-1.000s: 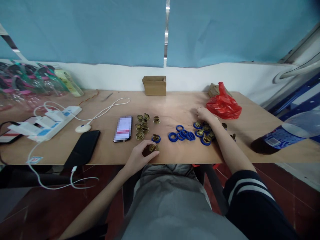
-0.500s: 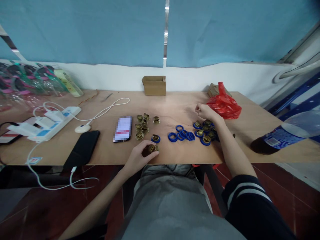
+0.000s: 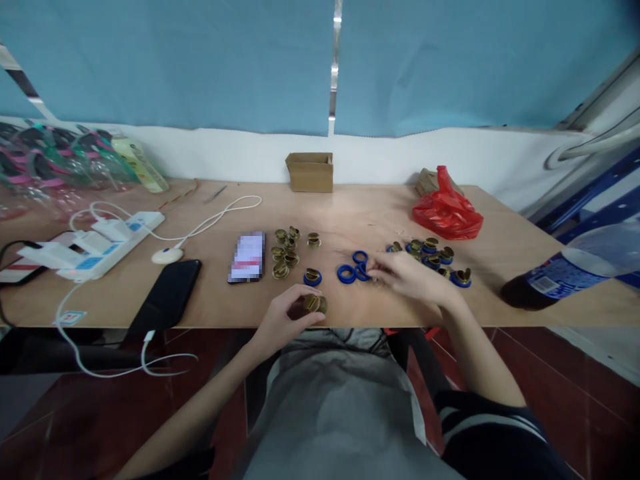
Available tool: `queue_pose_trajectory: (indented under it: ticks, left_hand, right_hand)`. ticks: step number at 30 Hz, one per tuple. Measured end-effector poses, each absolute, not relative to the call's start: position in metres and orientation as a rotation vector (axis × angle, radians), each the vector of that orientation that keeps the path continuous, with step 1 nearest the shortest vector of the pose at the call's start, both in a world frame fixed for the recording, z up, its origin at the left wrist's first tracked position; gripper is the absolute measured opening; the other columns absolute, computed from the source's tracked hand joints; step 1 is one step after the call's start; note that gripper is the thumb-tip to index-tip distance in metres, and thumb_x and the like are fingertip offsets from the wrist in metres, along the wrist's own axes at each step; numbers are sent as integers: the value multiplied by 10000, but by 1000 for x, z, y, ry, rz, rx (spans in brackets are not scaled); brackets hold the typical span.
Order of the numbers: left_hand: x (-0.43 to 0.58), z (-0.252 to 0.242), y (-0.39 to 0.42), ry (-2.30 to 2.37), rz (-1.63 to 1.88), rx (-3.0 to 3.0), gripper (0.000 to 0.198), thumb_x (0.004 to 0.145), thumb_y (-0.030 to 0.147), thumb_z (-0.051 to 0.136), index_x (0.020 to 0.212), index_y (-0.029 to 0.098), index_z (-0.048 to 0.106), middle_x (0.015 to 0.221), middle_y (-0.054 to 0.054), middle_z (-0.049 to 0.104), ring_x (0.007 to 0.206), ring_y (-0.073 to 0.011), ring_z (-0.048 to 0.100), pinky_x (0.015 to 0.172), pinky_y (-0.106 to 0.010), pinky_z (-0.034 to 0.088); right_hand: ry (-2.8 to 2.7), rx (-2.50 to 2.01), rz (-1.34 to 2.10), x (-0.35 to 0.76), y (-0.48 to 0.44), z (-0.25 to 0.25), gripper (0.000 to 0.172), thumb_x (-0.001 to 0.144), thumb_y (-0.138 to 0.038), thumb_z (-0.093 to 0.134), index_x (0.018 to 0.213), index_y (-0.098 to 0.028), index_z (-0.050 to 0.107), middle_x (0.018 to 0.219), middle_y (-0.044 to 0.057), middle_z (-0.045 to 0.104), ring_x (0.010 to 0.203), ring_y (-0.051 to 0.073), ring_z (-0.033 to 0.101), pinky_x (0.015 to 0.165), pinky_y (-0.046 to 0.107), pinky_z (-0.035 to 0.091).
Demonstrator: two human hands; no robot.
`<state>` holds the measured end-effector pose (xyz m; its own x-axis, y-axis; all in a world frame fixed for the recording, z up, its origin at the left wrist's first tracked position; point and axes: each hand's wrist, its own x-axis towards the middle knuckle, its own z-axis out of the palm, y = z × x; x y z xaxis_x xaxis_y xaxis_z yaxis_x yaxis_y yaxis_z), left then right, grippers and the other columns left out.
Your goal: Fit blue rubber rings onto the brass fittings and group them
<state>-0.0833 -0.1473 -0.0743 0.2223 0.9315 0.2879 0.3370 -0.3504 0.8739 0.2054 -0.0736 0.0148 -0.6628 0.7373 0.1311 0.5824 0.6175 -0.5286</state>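
At the table's front edge, my left hand (image 3: 287, 315) grips a round brass-coloured metal piece (image 3: 314, 304) with a raised tab, between thumb and fingers. My right hand (image 3: 400, 275) is low over the blue rings (image 3: 346, 273), its fingers pinched together against the right side of that group. What lies between its fingertips is hidden. Just beyond my left hand, another brass-coloured piece sits in a blue ring (image 3: 313, 277). Several bare brass-coloured pieces (image 3: 285, 255) stand farther back on the left. More pieces with blue rings (image 3: 461, 277) lie to the right, partly behind my right hand.
A lit phone (image 3: 247, 257), a dark phone (image 3: 167, 293) and a white power strip (image 3: 110, 247) with cables lie to the left. A cardboard box (image 3: 311, 173) stands at the back. On the right are a red plastic bag (image 3: 447, 212) and a large bottle (image 3: 555, 277) on its side.
My right hand has come down and toward me, from the area near the red bag onto the blue rings. My left hand has shifted slightly right, still holding the brass-coloured piece.
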Motion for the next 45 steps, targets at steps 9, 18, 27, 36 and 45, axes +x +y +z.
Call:
queue_pose_trajectory:
  ticks: [9,18,27,36,45]
  left_hand:
    - [-82,-78,-147,1097,1110,1520,294,741,356,805,962,182,720,952,-66,766,919,-232,706,842,-333,566]
    - [-83,-85,-144,1026,1056,1283,414,770,520,794,1003,181,752,977,-74,783,886,-223,724,851,-334,578]
    - [-76,-82,-150,853,991,1021,585,769,722,722,964,171,706,971,-126,779,871,-269,754,827,-410,610]
    - [-64,-73,-160,642,969,909,533,816,638,739,1007,141,743,1047,-122,768,861,-207,717,786,-300,561]
    - [-63,-71,-160,629,997,849,467,825,571,769,974,130,732,928,-92,770,853,-198,718,820,-299,570]
  right_hand:
    - [-2266,-881,1118,188,-120,-28,223,925,-414,696,852,-205,667,728,-7,603,650,140,525,593,255,383]
    - [-1771,-925,1438,167,-131,-71,319,864,-506,748,912,-206,651,755,-15,608,650,130,536,614,269,424]
    - [-1463,-877,1466,158,-134,-69,349,801,-507,817,928,-229,648,751,-10,653,696,156,636,712,308,525]
    - [-1397,-822,1536,151,-140,-71,351,802,-482,829,909,-205,642,765,-24,625,661,118,608,662,254,502]
    - [-1828,-919,1135,145,-151,-71,228,981,-435,634,948,-210,624,863,19,656,768,154,606,684,269,468]
